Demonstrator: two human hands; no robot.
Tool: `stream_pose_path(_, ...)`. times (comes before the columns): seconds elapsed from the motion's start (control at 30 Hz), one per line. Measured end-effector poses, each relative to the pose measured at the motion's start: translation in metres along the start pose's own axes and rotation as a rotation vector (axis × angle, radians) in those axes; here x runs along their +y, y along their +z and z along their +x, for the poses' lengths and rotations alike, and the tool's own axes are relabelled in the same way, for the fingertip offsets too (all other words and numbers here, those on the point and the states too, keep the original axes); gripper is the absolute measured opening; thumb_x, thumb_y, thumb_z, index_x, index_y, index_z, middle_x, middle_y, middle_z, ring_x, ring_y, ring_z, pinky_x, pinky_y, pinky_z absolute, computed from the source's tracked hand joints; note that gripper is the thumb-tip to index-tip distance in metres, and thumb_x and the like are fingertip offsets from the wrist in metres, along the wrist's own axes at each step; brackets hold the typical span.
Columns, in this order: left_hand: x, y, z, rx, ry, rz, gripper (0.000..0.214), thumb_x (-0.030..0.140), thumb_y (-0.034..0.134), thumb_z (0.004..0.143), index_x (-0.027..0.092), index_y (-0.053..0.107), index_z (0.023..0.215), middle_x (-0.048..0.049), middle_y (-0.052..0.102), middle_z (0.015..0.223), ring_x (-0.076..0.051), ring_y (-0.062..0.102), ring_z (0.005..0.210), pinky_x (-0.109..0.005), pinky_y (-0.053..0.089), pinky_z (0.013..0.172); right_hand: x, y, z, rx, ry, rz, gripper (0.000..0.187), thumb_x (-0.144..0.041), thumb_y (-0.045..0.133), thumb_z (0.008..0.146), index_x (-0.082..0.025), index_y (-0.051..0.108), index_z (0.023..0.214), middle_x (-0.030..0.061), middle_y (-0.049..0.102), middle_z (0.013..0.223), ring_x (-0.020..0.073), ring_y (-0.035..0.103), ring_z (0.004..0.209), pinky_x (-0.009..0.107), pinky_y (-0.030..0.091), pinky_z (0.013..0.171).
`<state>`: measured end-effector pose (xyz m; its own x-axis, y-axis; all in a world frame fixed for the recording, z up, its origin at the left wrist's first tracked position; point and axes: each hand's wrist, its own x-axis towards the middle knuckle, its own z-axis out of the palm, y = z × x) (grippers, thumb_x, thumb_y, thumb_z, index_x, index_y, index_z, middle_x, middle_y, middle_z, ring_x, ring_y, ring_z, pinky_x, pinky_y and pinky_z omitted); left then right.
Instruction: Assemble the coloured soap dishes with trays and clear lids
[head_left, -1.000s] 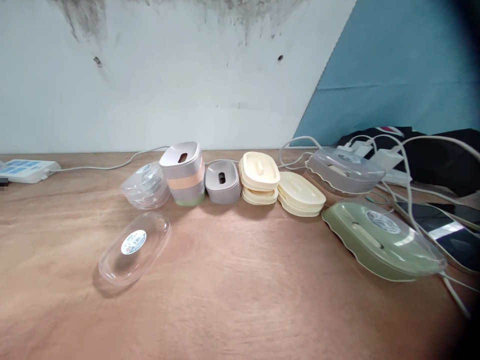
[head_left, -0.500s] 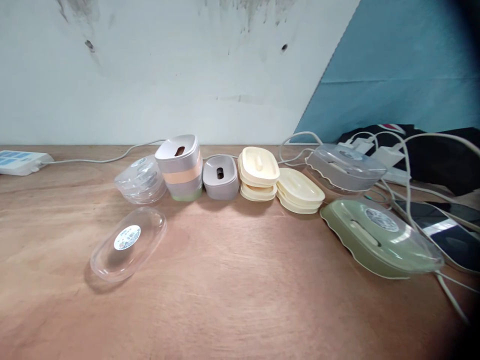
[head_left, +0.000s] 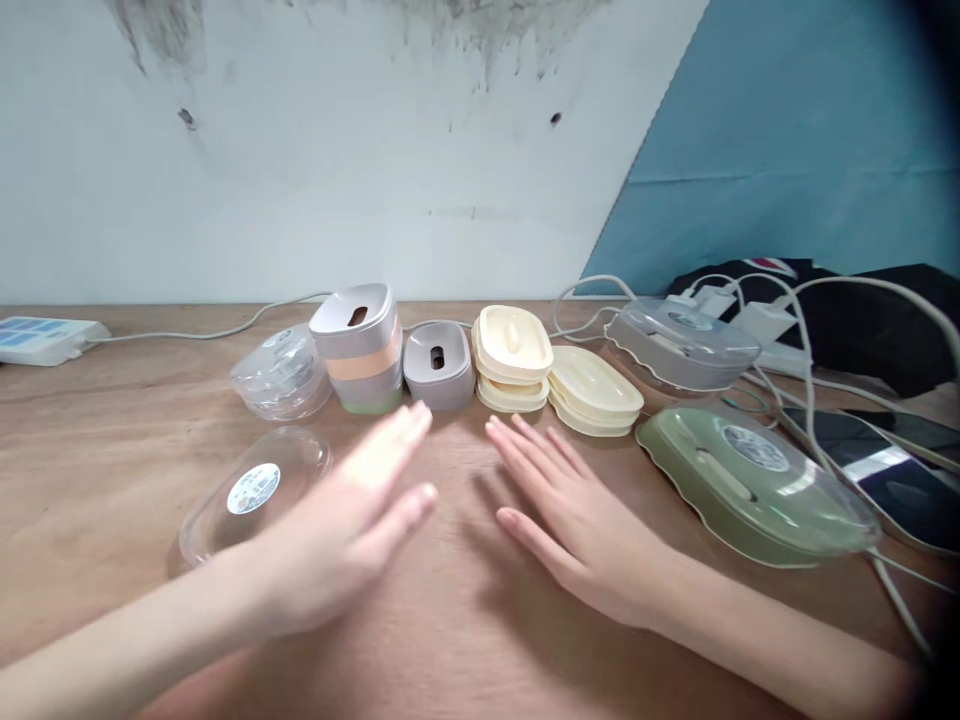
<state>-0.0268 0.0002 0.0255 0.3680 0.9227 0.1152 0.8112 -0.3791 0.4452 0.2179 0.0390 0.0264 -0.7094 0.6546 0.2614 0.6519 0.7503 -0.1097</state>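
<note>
My left hand [head_left: 352,520] is held over the table with fingers stretched out and thumb apart, holding nothing. It partly covers a clear plastic lid [head_left: 300,465] with a round label. Mirroring it, my right hand [head_left: 570,510] has its fingers extended and is bare of any object. Beyond the fingertips stand a stack of grey containers [head_left: 356,350] with a peach band and green base, and a single grey container [head_left: 439,365] with a slotted opening. Cream square lids [head_left: 514,345] are piled beside cream oval lids [head_left: 596,385].
Clear lids [head_left: 281,370] are stacked at left. On the right sit a green box [head_left: 750,490] and a grey box [head_left: 682,345], both under clear covers. White cables [head_left: 806,350] run past a dark phone [head_left: 892,470]. A power strip [head_left: 49,340] lies far left.
Both my hands have come into view from the lower sides, reaching over the middle of the table. The view has tilted up slightly; the objects stay where they were.
</note>
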Motion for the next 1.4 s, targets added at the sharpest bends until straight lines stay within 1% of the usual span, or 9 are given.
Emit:
stream_pose_path(0.13,0.01,0.012,0.01,-0.219,0.174,0.157,0.055,0.039,0.034,0.093,0.016,0.02,0.142,-0.0104,0.015,0.149,-0.026,0.011,0.137,-0.048,0.015,0.11,0.009,0.025,0.001,-0.243,-0.03,0.081,0.051,-0.038,0.03,0.094,-0.021,0.024,0.142,0.007,0.023,0.148,0.0277,0.017,0.136,0.054,0.023,0.106)
stream_pose_path(0.27,-0.002,0.026,0.01,-0.199,0.226,0.224,0.055,0.041,0.032,0.094,0.017,0.02,0.142,-0.0097,0.015,0.149,-0.024,0.01,0.137,-0.047,0.015,0.11,0.01,0.022,0.002,-0.234,-0.038,0.136,0.05,-0.037,0.033,0.093,-0.023,0.028,0.141,0.0074,0.024,0.148,0.0273,0.018,0.136,0.054,0.021,0.107)
stream_pose_path(0.5,-0.001,0.022,0.009,-0.164,0.25,0.248,0.055,0.04,0.033,0.094,0.017,0.02,0.142,-0.0103,0.018,0.148,-0.024,0.012,0.137,-0.046,0.017,0.11,0.006,0.022,0.0,-0.229,-0.072,0.088,0.048,-0.036,0.032,0.093,-0.021,0.03,0.139,0.0085,0.026,0.147,0.0269,0.02,0.135,0.052,0.023,0.106)
stream_pose_path(0.6,-0.001,0.023,0.008,-0.151,0.25,0.247,0.054,0.04,0.033,0.094,0.016,0.022,0.142,-0.0107,0.019,0.148,-0.024,0.013,0.137,-0.046,0.017,0.11,0.011,0.021,0.002,-0.087,-0.025,-0.056,0.051,-0.036,0.033,0.092,-0.016,0.03,0.139,0.012,0.029,0.145,0.027,0.024,0.134,0.05,0.025,0.105)
stream_pose_path(0.73,-0.002,0.024,0.007,-0.158,0.241,0.264,0.054,0.041,0.032,0.094,0.015,0.025,0.141,-0.0111,0.02,0.148,-0.024,0.013,0.137,-0.046,0.017,0.11,0.032,0.012,0.008,0.276,0.324,-0.467,0.055,-0.03,0.039,0.088,0.003,0.034,0.132,0.0254,0.035,0.138,0.0363,0.027,0.13,0.053,0.022,0.103)
stream_pose_path(0.87,-0.002,0.024,0.007,-0.149,0.248,0.249,0.054,0.041,0.032,0.094,0.017,0.024,0.141,-0.011,0.02,0.148,-0.024,0.013,0.137,-0.046,0.018,0.109,0.059,-0.001,0.007,0.154,0.42,-0.675,0.034,-0.021,0.036,0.088,-0.002,0.058,0.105,0.0222,0.062,0.109,0.036,0.053,0.106,0.051,0.031,0.093)
stream_pose_path(0.97,-0.002,0.023,0.008,-0.16,0.244,0.236,0.054,0.041,0.033,0.094,0.017,0.023,0.141,-0.0113,0.019,0.148,-0.024,0.012,0.137,-0.047,0.017,0.109,0.07,-0.005,0.003,0.079,0.41,-0.664,0.029,-0.017,0.036,0.087,-0.011,0.063,0.082,0.0141,0.068,0.084,0.031,0.061,0.079,0.045,0.038,0.076)
stream_pose_path(1.13,0.0,0.021,0.009,-0.19,0.232,0.215,0.055,0.04,0.034,0.093,0.014,0.025,0.14,-0.013,0.019,0.147,-0.026,0.013,0.136,-0.049,0.017,0.109,0.076,-0.007,0.004,0.101,0.415,-0.629,0.028,-0.02,0.035,0.088,-0.014,0.062,0.082,0.0123,0.067,0.084,0.0293,0.059,0.077,0.04,0.037,0.065)
stream_pose_path(1.4,-0.006,0.028,0.005,-0.059,0.21,0.103,0.063,0.038,0.039,0.091,0.013,0.012,0.142,-0.0156,0.017,0.148,-0.026,0.014,0.137,-0.047,0.02,0.109,0.069,-0.017,0.005,0.492,0.367,-0.381,0.023,-0.027,0.033,0.093,-0.018,0.054,0.093,0.0109,0.064,0.104,0.0246,0.059,0.09,0.036,0.038,0.072)
